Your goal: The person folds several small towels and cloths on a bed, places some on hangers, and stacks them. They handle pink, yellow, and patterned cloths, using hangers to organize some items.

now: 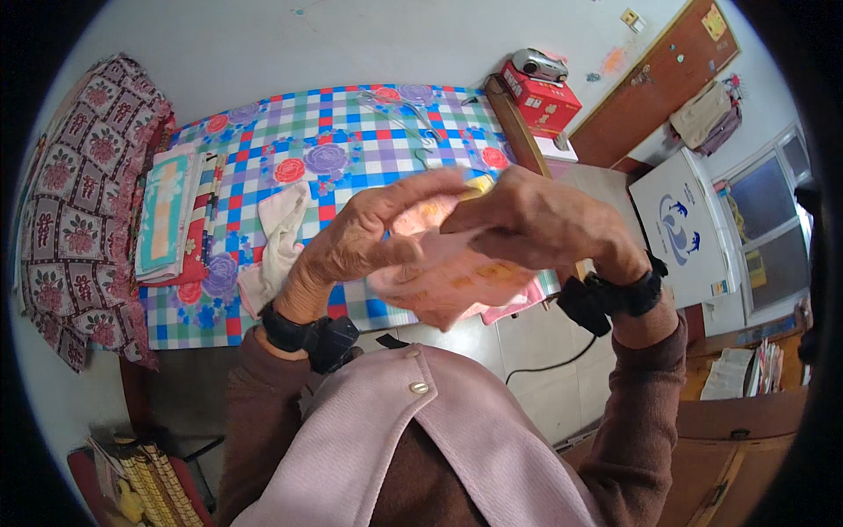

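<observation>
In front of my chest, above the bed's near edge, hangs a pink cloth [461, 285] with orange patches and a bit of yellow at its top. It is blurred by motion, and I cannot tell what kind of piece it is. My left hand [369, 230] has its upper left part between curved fingers and thumb. My right hand [540, 215] is closed on its upper right part, with the fingertips partly hidden. Left of my left hand, a crumpled whitish cloth [281, 233] lies on the checked bed cover [246, 145]. Clothes hangers [399, 121] lie farther back.
Folded towels [167, 211] lie at the bed's left, beside a flower-patterned covered pile [83, 211]. A wooden rail [518, 123] bounds the right end. Beyond stand a red box [540, 98] with a radio [538, 66] and a white cabinet [680, 220]. A black cable [553, 367] hangs below my right wrist.
</observation>
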Demonstrator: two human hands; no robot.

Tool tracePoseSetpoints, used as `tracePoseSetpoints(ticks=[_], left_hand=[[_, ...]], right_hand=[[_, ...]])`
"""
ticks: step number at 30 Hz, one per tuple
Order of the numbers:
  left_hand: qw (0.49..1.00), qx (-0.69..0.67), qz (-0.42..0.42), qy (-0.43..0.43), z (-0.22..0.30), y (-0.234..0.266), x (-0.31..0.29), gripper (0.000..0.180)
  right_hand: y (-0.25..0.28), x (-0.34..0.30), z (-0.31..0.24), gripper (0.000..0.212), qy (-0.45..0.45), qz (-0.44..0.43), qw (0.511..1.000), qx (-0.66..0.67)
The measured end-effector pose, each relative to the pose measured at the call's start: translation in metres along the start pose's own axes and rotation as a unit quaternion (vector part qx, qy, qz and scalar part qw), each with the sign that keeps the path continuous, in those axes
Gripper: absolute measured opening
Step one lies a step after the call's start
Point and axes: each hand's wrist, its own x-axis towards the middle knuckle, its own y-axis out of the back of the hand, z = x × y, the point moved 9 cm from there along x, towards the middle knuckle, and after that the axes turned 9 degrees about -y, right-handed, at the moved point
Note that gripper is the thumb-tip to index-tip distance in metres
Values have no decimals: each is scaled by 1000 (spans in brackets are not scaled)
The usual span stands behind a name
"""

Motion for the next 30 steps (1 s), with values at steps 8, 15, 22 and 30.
tracePoseSetpoints(ticks=[8, 15, 22, 30], left_hand=[[944, -60, -127, 298, -33, -16, -44, 45], [894, 230, -61, 379, -70, 81, -118, 33], [763, 633, 34, 127, 32, 187, -86, 17], [684, 704, 150, 120, 118, 181, -142, 16]], right_hand=[[49, -34, -9, 11, 71, 244, 949, -184], [106, -96, 79, 16, -84, 309, 867, -383], [135, -158, 160, 12, -211, 470, 770, -376], [53, -256, 150, 9, -233, 525, 717, -395]])
